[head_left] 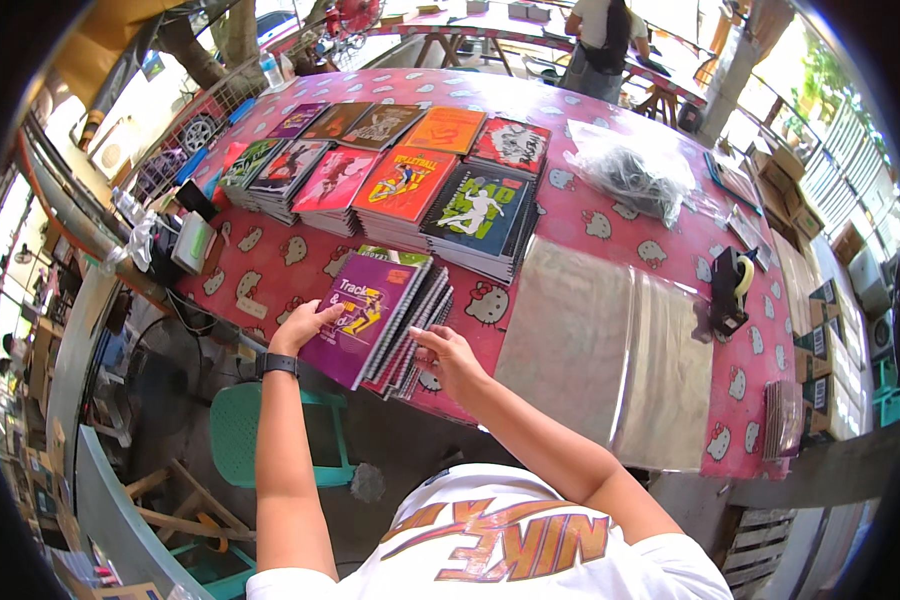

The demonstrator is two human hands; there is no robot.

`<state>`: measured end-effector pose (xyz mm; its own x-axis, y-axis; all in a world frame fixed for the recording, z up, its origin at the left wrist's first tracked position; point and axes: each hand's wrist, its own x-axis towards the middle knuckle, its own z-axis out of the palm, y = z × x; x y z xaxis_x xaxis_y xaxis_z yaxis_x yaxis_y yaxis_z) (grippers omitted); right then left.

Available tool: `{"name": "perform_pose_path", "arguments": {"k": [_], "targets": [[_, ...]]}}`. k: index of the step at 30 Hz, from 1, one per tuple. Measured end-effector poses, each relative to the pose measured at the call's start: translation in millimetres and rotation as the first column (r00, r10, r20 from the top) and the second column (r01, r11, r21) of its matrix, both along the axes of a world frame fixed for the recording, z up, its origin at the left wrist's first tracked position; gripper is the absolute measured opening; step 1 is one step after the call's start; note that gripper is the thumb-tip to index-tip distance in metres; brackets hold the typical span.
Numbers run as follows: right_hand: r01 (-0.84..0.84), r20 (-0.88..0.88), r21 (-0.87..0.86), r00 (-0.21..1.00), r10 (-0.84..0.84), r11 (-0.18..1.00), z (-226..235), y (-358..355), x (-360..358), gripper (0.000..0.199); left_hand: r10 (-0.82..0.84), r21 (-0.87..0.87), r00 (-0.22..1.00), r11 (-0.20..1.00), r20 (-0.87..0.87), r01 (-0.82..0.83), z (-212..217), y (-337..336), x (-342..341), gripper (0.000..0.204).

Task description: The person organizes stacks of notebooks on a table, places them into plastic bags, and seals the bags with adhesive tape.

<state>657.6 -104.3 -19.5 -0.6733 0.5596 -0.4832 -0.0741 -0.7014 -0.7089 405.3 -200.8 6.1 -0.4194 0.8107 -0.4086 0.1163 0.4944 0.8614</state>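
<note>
Pink patterned table (pixel 610 235) bears notebook stacks (pixel 400 190), clear plastic sheets (pixel 610 350), tape dispenser (pixel 730 290).

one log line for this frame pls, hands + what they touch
left hand: resting on purple notebook cover | right hand: fingers at spiral edge of same stack | beside: clear plastic sheets, tape dispenser

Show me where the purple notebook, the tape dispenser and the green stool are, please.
Purple notebook (pixel 365 312): head view, middle of its front cover.
Tape dispenser (pixel 730 290): head view, its black body.
Green stool (pixel 238 432): head view, left part of the seat.
</note>
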Motion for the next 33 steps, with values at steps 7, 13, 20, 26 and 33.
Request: {"name": "perform_pose_path", "arguments": {"k": [7, 13, 20, 26, 33], "targets": [[0.038, 0.124, -0.042, 0.992, -0.032, 0.998, -11, -18, 32, 0.079, -0.059, 0.006, 0.753, 0.997, -0.655, 0.083, 2, -4, 62, 0.073], [0.168, -0.161, -0.209, 0.966, -0.204, 0.963, -20, -25, 63, 0.052, 0.173, 0.268, 0.673, 0.962, -0.719, 0.039, -28, -8, 72, 0.066], [0.038, -0.235, -0.236, 0.967, -0.094, 0.971, -42, -11, 73, 0.047, 0.164, 0.119, 0.524, 0.986, -0.836, -0.118, -23, 9, 62, 0.044], [-0.133, -0.444, -0.276, 0.896, -0.004, 0.952, -50, -7, 94, 0.053, 0.010, 0.183, 0.874, 0.976, 0.486, -0.114, -47, -9, 75, 0.031], [-0.202, -0.431, -0.277, 0.900, 0.066, 0.939, -46, 2, 125, 0.055, 0.138, 0.065, 0.824, 0.990, -0.549, -0.123, -41, 4, 31, 0.053]]}}
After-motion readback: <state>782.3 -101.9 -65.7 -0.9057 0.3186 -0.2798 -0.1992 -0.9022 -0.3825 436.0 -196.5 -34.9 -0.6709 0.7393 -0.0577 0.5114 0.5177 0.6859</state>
